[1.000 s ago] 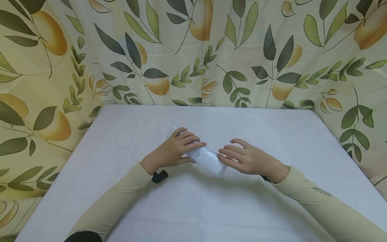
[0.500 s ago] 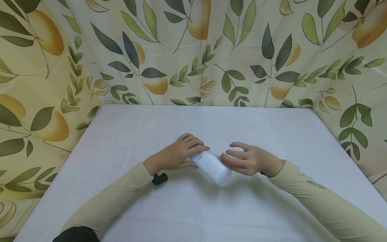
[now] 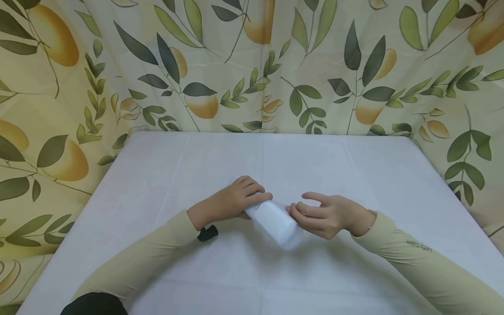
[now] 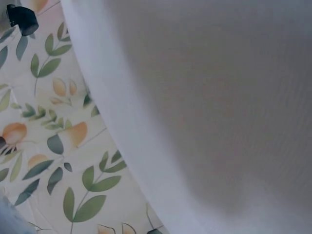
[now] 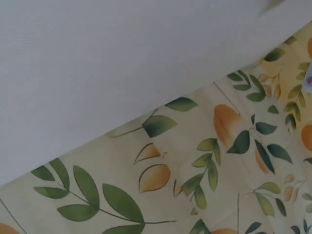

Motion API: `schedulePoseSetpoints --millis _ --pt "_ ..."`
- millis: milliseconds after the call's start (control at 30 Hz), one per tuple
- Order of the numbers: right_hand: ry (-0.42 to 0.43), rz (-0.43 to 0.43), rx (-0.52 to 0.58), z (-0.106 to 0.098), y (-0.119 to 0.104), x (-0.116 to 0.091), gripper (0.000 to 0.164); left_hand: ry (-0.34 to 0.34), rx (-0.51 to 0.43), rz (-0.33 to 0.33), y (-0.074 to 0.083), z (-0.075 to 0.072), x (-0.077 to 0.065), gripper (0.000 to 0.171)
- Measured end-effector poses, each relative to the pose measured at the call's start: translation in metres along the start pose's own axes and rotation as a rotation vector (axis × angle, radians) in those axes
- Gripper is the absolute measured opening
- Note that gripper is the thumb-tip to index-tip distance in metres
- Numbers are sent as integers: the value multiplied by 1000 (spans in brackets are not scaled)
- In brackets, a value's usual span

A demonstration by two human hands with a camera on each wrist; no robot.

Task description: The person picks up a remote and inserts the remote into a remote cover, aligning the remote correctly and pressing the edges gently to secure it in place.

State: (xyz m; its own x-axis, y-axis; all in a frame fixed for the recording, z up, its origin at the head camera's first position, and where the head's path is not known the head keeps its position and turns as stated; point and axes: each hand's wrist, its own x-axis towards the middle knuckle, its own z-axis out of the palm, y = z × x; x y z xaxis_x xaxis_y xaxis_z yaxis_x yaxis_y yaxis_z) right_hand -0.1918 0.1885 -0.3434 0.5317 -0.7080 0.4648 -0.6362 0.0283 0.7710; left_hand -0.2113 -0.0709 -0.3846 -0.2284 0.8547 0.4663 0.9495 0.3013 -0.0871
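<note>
A white, roll-shaped packet (image 3: 275, 223) in clear, glossy film is held above the table in the head view, slanting from upper left to lower right. My left hand (image 3: 236, 199) grips its upper left end, fingers over the top and thumb low on the near side. At the packet's right edge, the curled fingers of my right hand (image 3: 327, 214) pinch the loose film; the thumb is mostly hidden. What the packet contains cannot be made out. Neither wrist view shows the fingers.
A white cloth covers the table (image 3: 197, 162). Behind and beside it hangs a leaf-and-fruit patterned curtain (image 3: 220, 65). A black wrist device (image 3: 208, 233) sits under my left wrist. The table's edge (image 4: 109, 129) crosses the left wrist view.
The packet has swung its lower right end nearer to me and tilted. My left hand has shifted slightly right; my right hand has come lower and its fingers have curled more.
</note>
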Motion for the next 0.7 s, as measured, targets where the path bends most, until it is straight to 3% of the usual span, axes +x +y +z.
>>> schedulePoseSetpoints --millis 133,233,400,600,700 --pt "-12 27 -20 -2 -1 1 23 -22 20 -45 0 -6 2 69" --pt "25 70 -36 2 -5 1 29 -3 45 -104 4 -5 5 63" --pt "102 169 -110 15 -14 5 31 131 39 -212 12 -2 14 47" --pt "123 327 -164 22 -13 17 25 257 -90 -247 8 2 15 42" --pt "189 363 -177 23 -11 23 19 279 -71 -251 4 5 12 40"
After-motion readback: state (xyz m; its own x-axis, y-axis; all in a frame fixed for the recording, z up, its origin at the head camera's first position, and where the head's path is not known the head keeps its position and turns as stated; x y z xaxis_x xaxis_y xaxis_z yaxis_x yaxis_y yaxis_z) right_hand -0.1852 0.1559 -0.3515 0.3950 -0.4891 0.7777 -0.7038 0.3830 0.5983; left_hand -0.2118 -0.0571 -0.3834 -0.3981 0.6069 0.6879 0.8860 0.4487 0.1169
